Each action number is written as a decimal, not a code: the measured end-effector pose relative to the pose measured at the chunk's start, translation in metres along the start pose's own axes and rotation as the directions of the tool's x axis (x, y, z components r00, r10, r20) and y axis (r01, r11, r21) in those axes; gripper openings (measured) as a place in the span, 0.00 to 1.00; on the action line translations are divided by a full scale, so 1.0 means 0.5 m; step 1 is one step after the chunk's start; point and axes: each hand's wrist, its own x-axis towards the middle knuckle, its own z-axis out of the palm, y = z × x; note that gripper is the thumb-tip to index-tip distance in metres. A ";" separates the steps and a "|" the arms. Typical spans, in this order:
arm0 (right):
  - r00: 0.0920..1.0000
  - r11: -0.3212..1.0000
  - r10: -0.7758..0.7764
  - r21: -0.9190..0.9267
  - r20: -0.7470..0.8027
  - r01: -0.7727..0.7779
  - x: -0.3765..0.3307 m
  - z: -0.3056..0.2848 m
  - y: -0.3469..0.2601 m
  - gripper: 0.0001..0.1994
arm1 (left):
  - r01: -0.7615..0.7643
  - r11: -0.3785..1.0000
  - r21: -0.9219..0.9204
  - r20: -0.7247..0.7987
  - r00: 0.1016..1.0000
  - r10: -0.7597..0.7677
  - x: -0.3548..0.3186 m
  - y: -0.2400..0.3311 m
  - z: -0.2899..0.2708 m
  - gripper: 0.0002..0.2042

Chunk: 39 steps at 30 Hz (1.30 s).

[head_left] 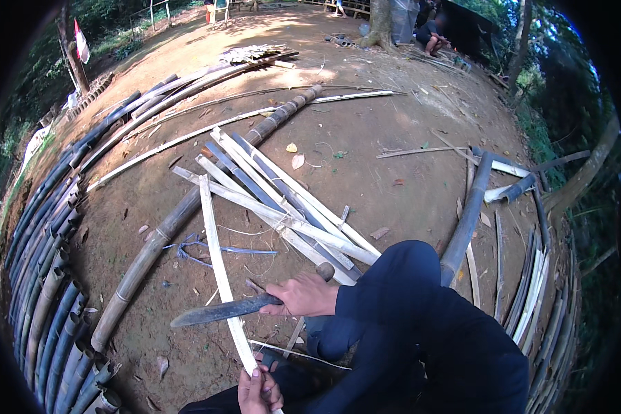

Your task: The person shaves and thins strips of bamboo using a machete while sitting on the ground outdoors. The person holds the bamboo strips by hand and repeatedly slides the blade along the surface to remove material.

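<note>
My right hand is closed round the handle of a machete, whose dark, worn blade points left. That blade crosses a long pale split bamboo strip; whether it cuts into the wood I cannot tell. Low in the view, my left hand grips the strip's near end. The strip's far end reaches a thick bamboo pole lying on the ground. Just beyond my right hand, several split bamboo pieces, some pale and some dark, are heaped across that pole.
Many cut bamboo poles are stacked along the left. At right lie a dark bamboo pole and a bundle of strips. A blue cord sits on the dirt. Far off, a person crouches near a tree trunk.
</note>
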 end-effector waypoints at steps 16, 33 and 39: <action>0.963 0.963 -0.268 0.018 0.013 0.268 -0.043 0.029 -0.054 0.29 | 0.133 0.991 0.032 -0.052 0.990 -0.132 0.027 0.007 0.012 0.13; 0.946 0.955 -0.290 0.103 0.143 0.277 -0.083 0.062 -0.106 0.26 | 0.196 0.980 -0.046 -0.137 0.970 -0.201 0.023 -0.015 -0.014 0.13; 0.981 0.983 -0.184 0.038 0.063 0.182 -0.036 0.037 -0.064 0.26 | 0.175 0.984 0.017 -0.059 0.983 -0.174 0.006 0.002 -0.013 0.13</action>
